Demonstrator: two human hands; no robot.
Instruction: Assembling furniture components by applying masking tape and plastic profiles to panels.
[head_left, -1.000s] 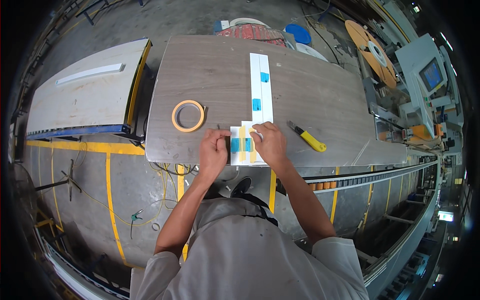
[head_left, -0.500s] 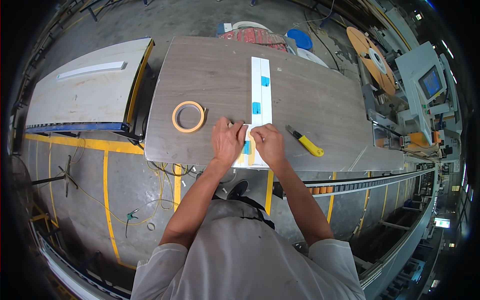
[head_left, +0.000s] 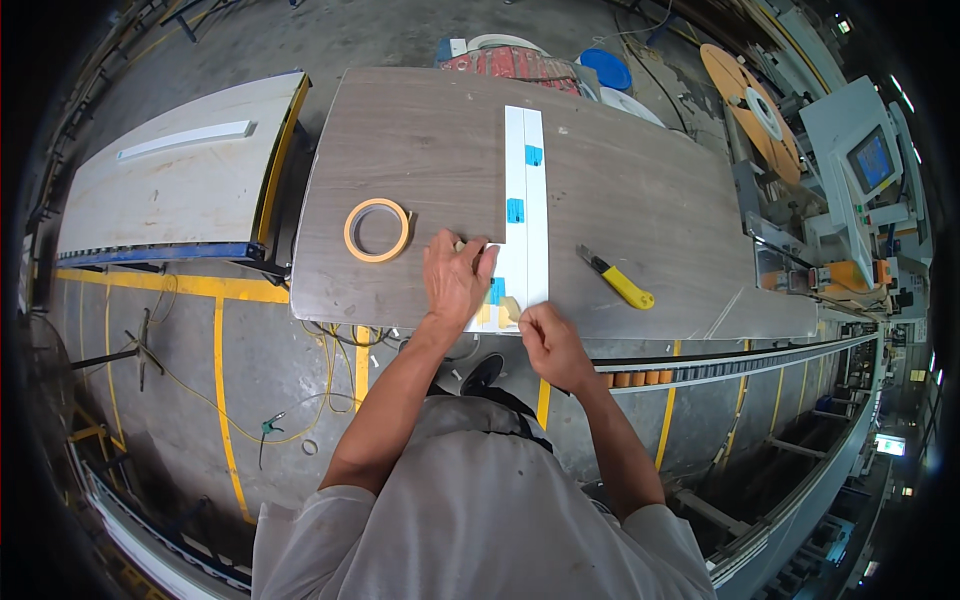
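Note:
White strips [head_left: 535,230] lie side by side, running from the table's near edge toward its far side, with blue tape pieces [head_left: 515,210] across their joints. My left hand [head_left: 458,280] rests at the left of the short near strip, its fingers bent together; a small cream-coloured bit shows between them, too hidden to name. At the near end, my right hand [head_left: 552,345] is closed in a pinch on a strip of yellow masking tape [head_left: 509,308], which is lifted and curled off the white surface. A roll of masking tape [head_left: 350,230] lies left of my left hand.
A yellow utility knife [head_left: 625,285] lies on the brown table [head_left: 420,130] to the right. Another table [head_left: 180,190] with a white strip stands at left. A machine with a screen [head_left: 870,160] is at right, and a roller conveyor [head_left: 700,368] runs along the near right.
My right hand has moved from beside my left hand toward me, down to the near end of the strips, peeling up the masking tape. My left hand has stayed nearly in place.

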